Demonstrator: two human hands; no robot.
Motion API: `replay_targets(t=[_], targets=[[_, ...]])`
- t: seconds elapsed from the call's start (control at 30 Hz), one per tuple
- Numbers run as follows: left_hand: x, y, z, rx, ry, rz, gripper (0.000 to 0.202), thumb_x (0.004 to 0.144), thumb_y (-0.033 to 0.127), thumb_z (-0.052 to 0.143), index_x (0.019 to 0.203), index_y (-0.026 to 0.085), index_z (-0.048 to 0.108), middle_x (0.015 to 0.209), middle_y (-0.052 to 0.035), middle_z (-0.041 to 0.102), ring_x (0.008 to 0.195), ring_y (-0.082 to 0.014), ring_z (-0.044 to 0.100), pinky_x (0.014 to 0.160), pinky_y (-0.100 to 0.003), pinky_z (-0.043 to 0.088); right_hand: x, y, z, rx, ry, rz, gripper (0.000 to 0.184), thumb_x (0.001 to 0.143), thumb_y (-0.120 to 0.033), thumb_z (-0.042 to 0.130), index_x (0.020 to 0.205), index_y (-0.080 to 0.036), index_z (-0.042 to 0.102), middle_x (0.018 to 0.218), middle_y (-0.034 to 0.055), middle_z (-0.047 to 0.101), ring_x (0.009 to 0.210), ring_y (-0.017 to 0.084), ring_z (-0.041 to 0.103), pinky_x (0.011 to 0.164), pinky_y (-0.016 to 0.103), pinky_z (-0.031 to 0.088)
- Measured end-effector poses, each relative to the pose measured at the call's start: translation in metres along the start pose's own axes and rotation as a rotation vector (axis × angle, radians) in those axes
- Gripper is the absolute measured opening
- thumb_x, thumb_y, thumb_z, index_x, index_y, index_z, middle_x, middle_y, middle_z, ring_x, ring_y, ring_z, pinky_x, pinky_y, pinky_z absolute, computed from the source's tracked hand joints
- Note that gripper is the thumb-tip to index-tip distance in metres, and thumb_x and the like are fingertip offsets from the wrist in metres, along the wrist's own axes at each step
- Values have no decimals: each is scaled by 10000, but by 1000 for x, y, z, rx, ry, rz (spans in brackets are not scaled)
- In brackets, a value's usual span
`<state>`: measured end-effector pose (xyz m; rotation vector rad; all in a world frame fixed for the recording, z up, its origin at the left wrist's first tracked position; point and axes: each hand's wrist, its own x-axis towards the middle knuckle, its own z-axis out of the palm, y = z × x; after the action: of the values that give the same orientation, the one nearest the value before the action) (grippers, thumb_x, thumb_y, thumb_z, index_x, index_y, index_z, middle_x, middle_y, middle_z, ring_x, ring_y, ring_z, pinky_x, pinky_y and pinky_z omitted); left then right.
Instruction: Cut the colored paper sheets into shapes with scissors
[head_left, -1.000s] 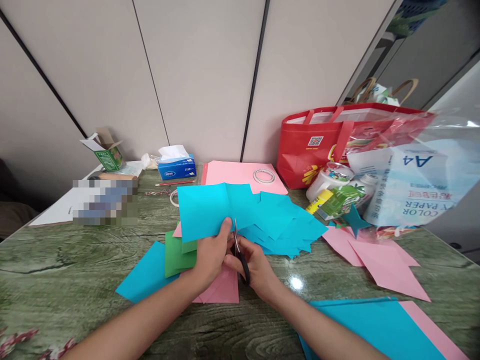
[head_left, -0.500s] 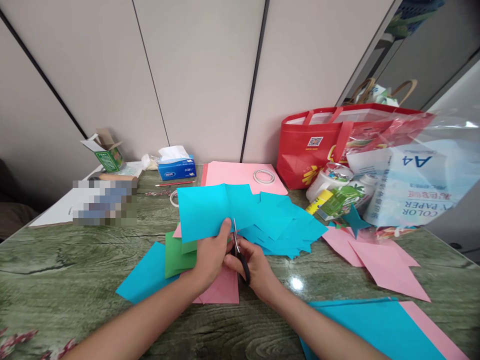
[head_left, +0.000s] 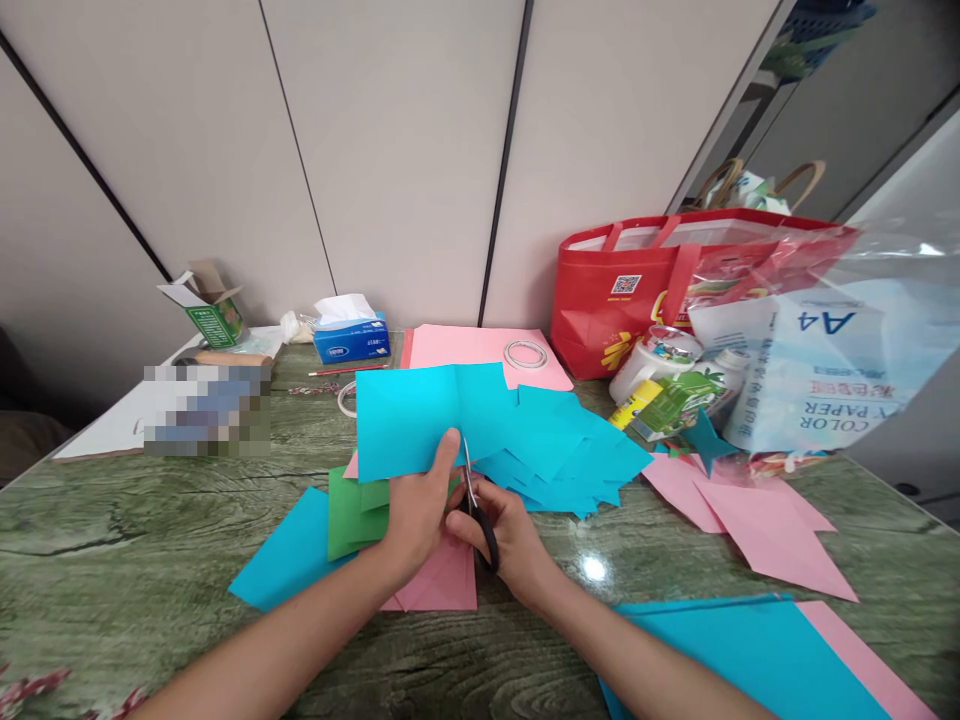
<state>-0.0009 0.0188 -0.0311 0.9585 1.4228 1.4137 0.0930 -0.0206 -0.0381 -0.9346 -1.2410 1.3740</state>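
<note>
My left hand (head_left: pixel 417 510) pinches the lower edge of a cyan paper sheet (head_left: pixel 409 415) and holds it upright over the table. My right hand (head_left: pixel 506 530) is closed round the black handles of a pair of scissors (head_left: pixel 474 495). Their blades point up into the sheet's bottom edge, right beside my left thumb. Behind the sheet lies a heap of cyan paper squares (head_left: pixel 570 450). Green paper (head_left: pixel 352 510) and pink paper (head_left: pixel 442 580) lie under my hands.
A red tote bag (head_left: pixel 622 290), a pack of A4 colour paper (head_left: pixel 817 370), a glue stick (head_left: pixel 634 403), a tape roll (head_left: pixel 526 353) on pink sheets and a tissue box (head_left: pixel 352 337) stand behind. Pink pieces (head_left: pixel 757 520) lie at right, large cyan and pink sheets (head_left: pixel 742 660) at the near edge.
The scissors have crept slightly further up into the cyan sheet; both hands otherwise stay in place. The view has shifted a little.
</note>
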Motion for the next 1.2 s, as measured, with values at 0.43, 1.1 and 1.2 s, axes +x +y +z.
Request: replay_targets(t=[0.43, 1.1, 1.2], targets=[[-2, -3, 0, 55, -5, -10, 367, 585, 476, 654, 763, 155, 639, 729, -75, 673, 758, -240, 632, 679, -338, 474, 2, 4, -3, 43, -15, -9, 354, 583, -456, 723, 748, -188, 562, 652, -19, 445, 586, 124, 388, 620, 282, 374], [-1, -3, 1, 38, 8, 20, 314, 590, 431, 659, 766, 171, 639, 726, -64, 681, 840, -258, 633, 773, -366, 468, 1, 5, -1, 34, 3, -60, 345, 600, -469, 709, 695, -170, 563, 687, 6, 522, 645, 141, 450, 601, 256, 378], [-1, -3, 1, 39, 16, 8, 329, 584, 435, 664, 775, 168, 637, 753, -72, 684, 854, -263, 632, 777, -370, 468, 1, 5, 0, 29, 6, -66, 349, 599, -475, 707, 679, -166, 567, 679, 8, 531, 654, 144, 453, 597, 253, 375]])
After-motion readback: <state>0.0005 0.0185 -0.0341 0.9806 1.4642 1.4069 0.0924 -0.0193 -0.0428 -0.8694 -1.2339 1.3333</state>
